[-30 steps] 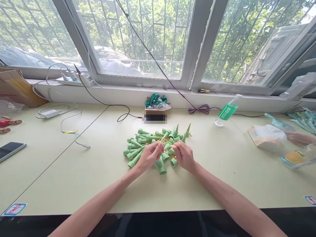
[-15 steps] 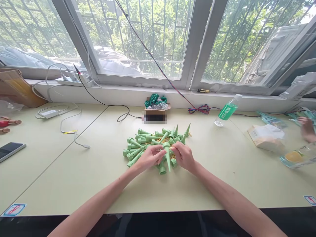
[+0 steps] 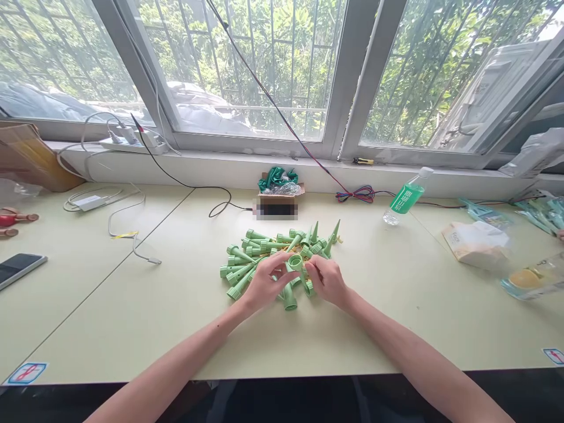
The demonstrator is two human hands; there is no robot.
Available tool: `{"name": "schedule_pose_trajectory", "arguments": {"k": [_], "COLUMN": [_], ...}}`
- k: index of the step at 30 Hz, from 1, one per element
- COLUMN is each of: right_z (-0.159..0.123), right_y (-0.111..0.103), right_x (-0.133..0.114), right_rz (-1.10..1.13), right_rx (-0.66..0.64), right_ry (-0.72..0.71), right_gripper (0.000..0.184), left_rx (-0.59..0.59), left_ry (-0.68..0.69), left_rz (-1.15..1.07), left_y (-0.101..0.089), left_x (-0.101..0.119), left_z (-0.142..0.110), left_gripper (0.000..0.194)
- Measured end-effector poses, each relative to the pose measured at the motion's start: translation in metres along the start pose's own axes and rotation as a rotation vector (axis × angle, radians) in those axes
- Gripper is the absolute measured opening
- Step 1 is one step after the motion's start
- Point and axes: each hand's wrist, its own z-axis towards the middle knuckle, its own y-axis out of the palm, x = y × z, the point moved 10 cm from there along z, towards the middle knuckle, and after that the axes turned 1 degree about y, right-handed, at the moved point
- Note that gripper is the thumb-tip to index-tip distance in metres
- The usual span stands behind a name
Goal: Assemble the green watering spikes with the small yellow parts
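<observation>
A pile of green plastic cone spikes [image 3: 259, 249] lies on the pale table [image 3: 374, 329], mixed with small yellow pieces. My left hand [image 3: 264, 283] and my right hand [image 3: 326, 279] meet over the near side of the pile. Both pinch one green spike [image 3: 295, 262], turned so its round open end faces me. My left thumb and fingers grip its left side, and my right fingertips close on its right side. Loose spikes lie under and between my hands.
A small cardboard box [image 3: 278, 202] with green items stands behind the pile. A water bottle [image 3: 406, 197] lies to the right, beyond it a tissue pack [image 3: 476, 242] and a clear container [image 3: 531, 277]. Cables [image 3: 132, 232] and a phone [image 3: 20, 267] lie on the left.
The held spike pointed down toward me half a second ago; now its open end faces me. Another person's hand at the far right has pulled almost out of view.
</observation>
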Motion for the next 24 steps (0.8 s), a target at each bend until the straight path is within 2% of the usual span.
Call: {"name": "schedule_pose_trajectory", "arguments": {"k": [7,11,17,24], "right_z": [0.002,0.002,0.001,0.0], "right_y": [-0.002,0.0,0.004,0.005], "right_x": [-0.005,-0.003,-0.002,-0.002], "right_rz": [0.01,0.013,-0.007,0.028], "right_rx": [0.015,0.002,-0.032,-0.04], "right_ry": [-0.014,-0.002,-0.023,-0.031], "right_gripper": [0.032,0.036,0.042,0.042], "left_rx": [-0.026,-0.107,-0.168,-0.212], "left_ry": [-0.034,-0.131,-0.29,-0.39], "left_rz": [0.025,-0.148,-0.398,-0.389], "left_y": [0.003,0.013,0.023,0.025], "left_x": [-0.002,-0.008,-0.012,-0.012], "left_z": [-0.002,-0.004,-0.004,-0.005], "left_gripper": [0.036,0.037,0.051,0.053]}}
